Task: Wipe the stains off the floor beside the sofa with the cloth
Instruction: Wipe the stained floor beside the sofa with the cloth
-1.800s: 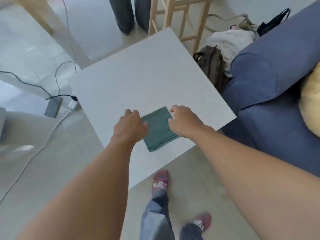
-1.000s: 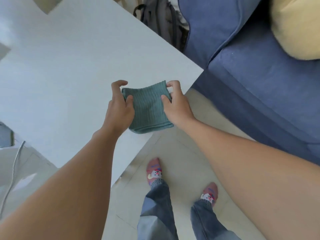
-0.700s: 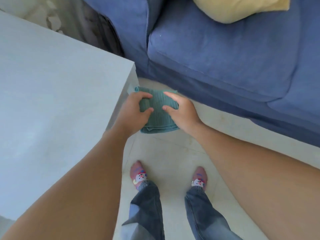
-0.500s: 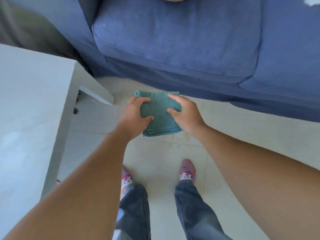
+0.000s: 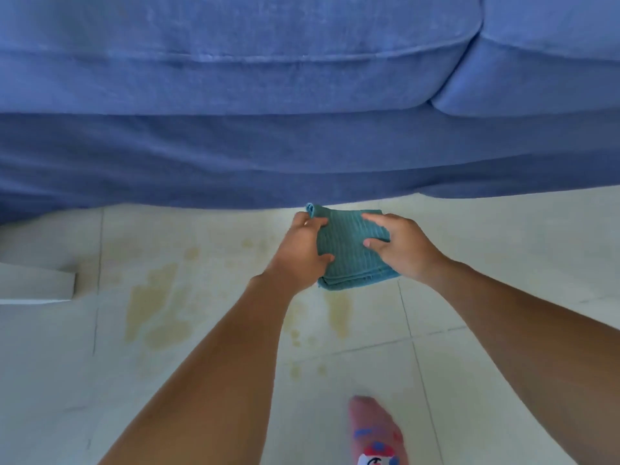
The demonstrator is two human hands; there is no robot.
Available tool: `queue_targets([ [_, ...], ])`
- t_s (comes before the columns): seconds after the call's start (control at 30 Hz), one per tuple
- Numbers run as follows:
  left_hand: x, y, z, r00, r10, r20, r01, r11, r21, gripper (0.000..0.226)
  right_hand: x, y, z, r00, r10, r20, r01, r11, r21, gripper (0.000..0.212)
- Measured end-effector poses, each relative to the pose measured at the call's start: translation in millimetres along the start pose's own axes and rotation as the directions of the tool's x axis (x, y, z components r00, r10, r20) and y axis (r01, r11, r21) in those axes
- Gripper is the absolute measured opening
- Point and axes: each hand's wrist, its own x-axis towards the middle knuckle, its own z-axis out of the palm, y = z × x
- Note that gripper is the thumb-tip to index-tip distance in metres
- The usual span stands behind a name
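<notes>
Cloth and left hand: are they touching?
Touching. The head view shows the left hand gripping the folded cloth's left edge, thumb on top.

A home living room: a blue fabric sofa with seat cushions stands on a pale tiled floor, and a foot in a patterned sock stands on the tiles.

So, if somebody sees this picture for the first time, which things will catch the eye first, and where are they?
First the folded teal cloth in the middle, held at its sides by the left hand and the right hand. Behind it the big blue sofa fills the whole upper half. Then the yellowish stains on the pale tiled floor, mostly left of and below the cloth.
</notes>
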Motion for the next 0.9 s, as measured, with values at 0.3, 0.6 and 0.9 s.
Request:
queue_targets([
  [0.3,141,-11,76,0.978,0.163,0.134,-0.195,0.939,0.285,0.061,106,116,4,0.988,0.081,-0.131,-0.096,0.989,-0.112,0.055],
  [0.6,96,-76,24,0.994,-0.017,0.109,-0.068,0.684,0.726,0.09,109,110,54,0.98,-0.115,-0.164,0.025,0.882,-0.47,0.06],
  [0.9,107,-86,16,0.961,-0.085,0.265,-0.158,0.616,0.771,0.148,120,106,95,0.958,-0.235,-0.164,0.106,0.822,-0.56,0.063],
])
